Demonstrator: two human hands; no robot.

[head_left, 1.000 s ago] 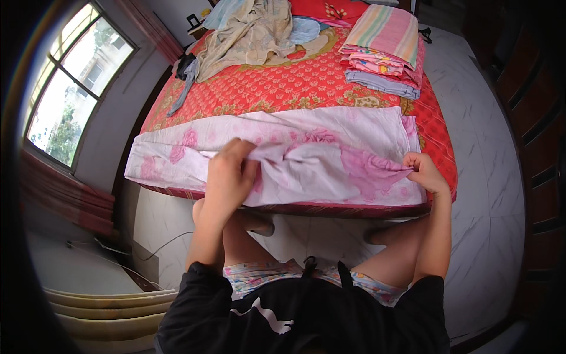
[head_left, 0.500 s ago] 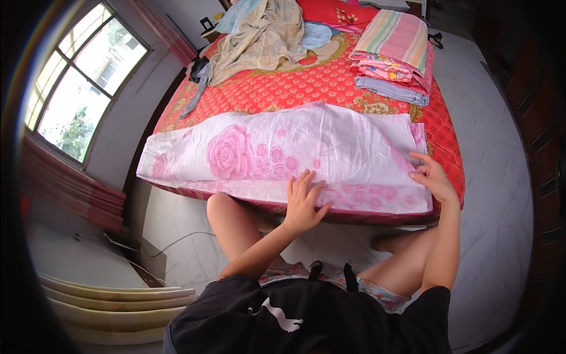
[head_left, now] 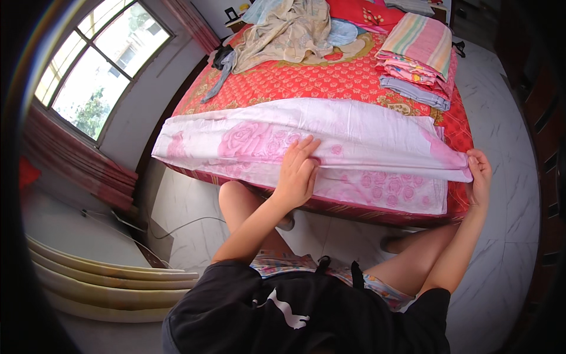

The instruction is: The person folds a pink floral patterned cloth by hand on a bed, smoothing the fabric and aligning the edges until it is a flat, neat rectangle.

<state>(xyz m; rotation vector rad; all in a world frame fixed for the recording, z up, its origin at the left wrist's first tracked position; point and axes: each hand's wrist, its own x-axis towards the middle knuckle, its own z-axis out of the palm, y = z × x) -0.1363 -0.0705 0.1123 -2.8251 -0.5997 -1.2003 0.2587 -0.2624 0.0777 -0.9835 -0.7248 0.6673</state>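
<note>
A white bedsheet (head_left: pixel 365 133) with pink roses lies in a long folded strip along the near edge of the bed. At its right end, my right hand (head_left: pixel 480 174) is closed on a pulled-up corner. The lifted layer stretches taut from there toward the middle, above a lower rose-printed layer. My left hand (head_left: pixel 295 180) rests on the sheet near the centre, its fingers stretched out over the cloth and the thumb beside the crease. What lies under the left palm is hidden.
A red patterned cover (head_left: pixel 283 82) spreads over the bed. A stack of folded bedding (head_left: pixel 415 59) sits at the back right, and a crumpled beige cloth (head_left: pixel 283 35) at the back left. Pale curved slats (head_left: pixel 112 289) stand at the lower left, near a cable (head_left: pixel 183 227) on the floor.
My right hand has closed on the sheet's right corner and drawn it up and rightward, making a taut crease. My left hand's fingers have come closer together on the cloth. The view has shifted.
</note>
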